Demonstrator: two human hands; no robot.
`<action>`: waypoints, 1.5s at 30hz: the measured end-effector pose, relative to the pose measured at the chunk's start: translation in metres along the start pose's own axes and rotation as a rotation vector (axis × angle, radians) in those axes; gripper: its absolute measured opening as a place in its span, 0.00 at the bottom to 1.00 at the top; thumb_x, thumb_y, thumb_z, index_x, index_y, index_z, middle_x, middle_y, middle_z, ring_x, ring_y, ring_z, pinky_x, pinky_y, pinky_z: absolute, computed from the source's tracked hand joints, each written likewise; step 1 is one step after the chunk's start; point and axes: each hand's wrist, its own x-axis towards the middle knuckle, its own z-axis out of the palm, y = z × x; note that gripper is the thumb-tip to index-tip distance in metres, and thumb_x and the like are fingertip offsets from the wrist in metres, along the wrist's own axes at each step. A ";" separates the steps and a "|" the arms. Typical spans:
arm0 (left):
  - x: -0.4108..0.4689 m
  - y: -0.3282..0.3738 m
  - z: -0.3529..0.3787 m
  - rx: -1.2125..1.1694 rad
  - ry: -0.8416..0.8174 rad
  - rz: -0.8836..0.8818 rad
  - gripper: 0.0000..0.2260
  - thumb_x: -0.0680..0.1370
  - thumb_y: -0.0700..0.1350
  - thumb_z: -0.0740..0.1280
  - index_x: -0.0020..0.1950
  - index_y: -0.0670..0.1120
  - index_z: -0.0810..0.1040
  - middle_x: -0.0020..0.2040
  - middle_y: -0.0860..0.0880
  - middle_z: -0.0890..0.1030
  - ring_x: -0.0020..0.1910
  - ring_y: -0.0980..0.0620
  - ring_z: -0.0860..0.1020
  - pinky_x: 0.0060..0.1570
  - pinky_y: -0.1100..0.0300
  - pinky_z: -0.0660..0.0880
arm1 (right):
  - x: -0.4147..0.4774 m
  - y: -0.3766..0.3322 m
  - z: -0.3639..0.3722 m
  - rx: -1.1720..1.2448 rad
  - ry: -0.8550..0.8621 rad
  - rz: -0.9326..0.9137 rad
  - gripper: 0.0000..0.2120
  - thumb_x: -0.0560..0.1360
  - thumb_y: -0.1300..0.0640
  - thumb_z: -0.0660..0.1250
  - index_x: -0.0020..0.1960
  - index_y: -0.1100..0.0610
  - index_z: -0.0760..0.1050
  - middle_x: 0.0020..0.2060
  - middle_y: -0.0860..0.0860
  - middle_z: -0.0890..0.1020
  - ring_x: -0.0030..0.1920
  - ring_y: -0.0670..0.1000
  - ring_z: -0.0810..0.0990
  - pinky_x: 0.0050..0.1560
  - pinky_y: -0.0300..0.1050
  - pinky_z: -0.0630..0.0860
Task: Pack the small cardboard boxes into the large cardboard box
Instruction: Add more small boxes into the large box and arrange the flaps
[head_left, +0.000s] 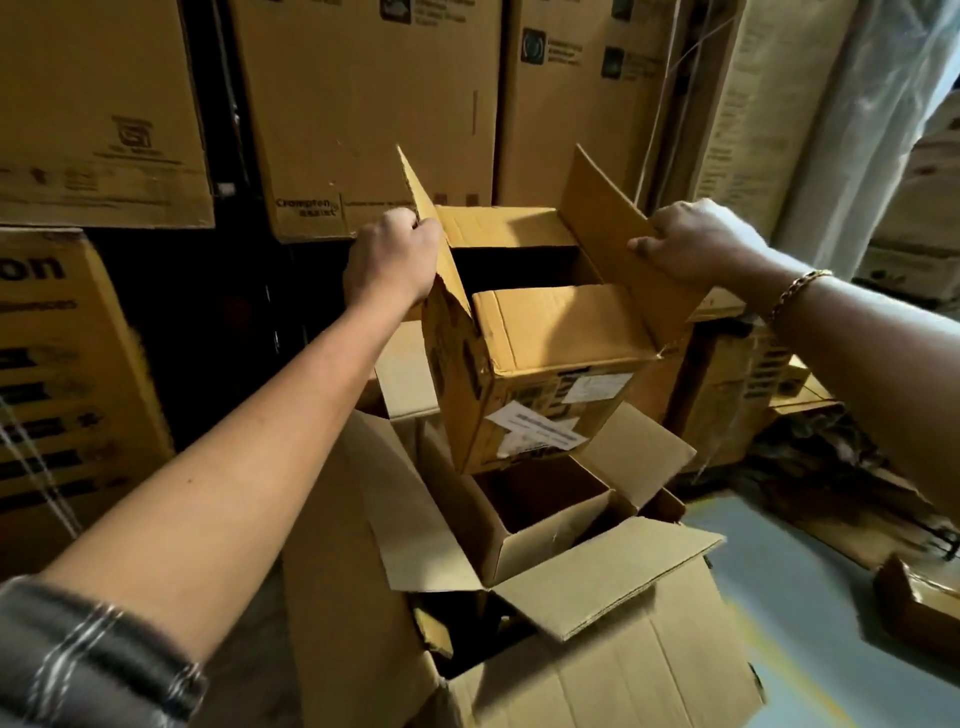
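**Small box hanging by its flaps over the big one**

Standing right next to this person in the stockroom. Their left grip (392, 254) has its fingers curled round the top edge of the left flap of a small cardboard box (550, 332). The right grip (696, 244) pinches the right flap, thumb on the inner face and fingers behind. So both are clamped on the same box, one flap each, and both flaps stand up. The box is up in the air with its top open. Its near flap is folded in flat over part of the opening. There are white paper labels on the front face, way too blurry to read.

Directly below it is the large cardboard box (639, 670), flaps splayed outward. A second small box (550, 540) sits inside it, open on top, dark inside, its own flaps sticking out. The held box's bottom edge hangs just over the far side of that one. Can't tell if they touch.

Behind all this is a wall of stacked cartons (363, 104) with printing on them. There's a gold chain bracelet (800, 291) on the right wrist and a plaid sleeve (78, 654) bunched up on the left arm. Off to the right is grey floor (831, 597) with a yellow line, and another bit of cardboard (914, 603) lying at the edge.
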 end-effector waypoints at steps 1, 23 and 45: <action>0.001 0.002 0.005 -0.005 -0.007 -0.016 0.16 0.78 0.51 0.58 0.33 0.46 0.68 0.32 0.48 0.71 0.33 0.44 0.71 0.34 0.56 0.65 | 0.007 0.006 0.005 0.010 -0.018 -0.010 0.19 0.81 0.41 0.62 0.60 0.56 0.77 0.48 0.55 0.78 0.47 0.57 0.79 0.46 0.53 0.79; 0.019 -0.004 0.076 -0.218 -0.010 -0.325 0.09 0.80 0.49 0.63 0.39 0.50 0.75 0.37 0.51 0.77 0.33 0.53 0.76 0.28 0.62 0.69 | 0.137 0.056 0.050 0.213 -0.493 -0.104 0.18 0.81 0.50 0.65 0.66 0.59 0.75 0.52 0.58 0.83 0.51 0.60 0.84 0.58 0.60 0.80; 0.003 0.025 0.130 -0.124 0.100 -0.485 0.10 0.79 0.46 0.63 0.39 0.46 0.76 0.35 0.47 0.81 0.29 0.50 0.75 0.25 0.62 0.65 | 0.183 0.113 0.116 0.325 -0.554 -0.174 0.18 0.78 0.48 0.69 0.63 0.57 0.74 0.52 0.61 0.83 0.50 0.63 0.84 0.55 0.61 0.81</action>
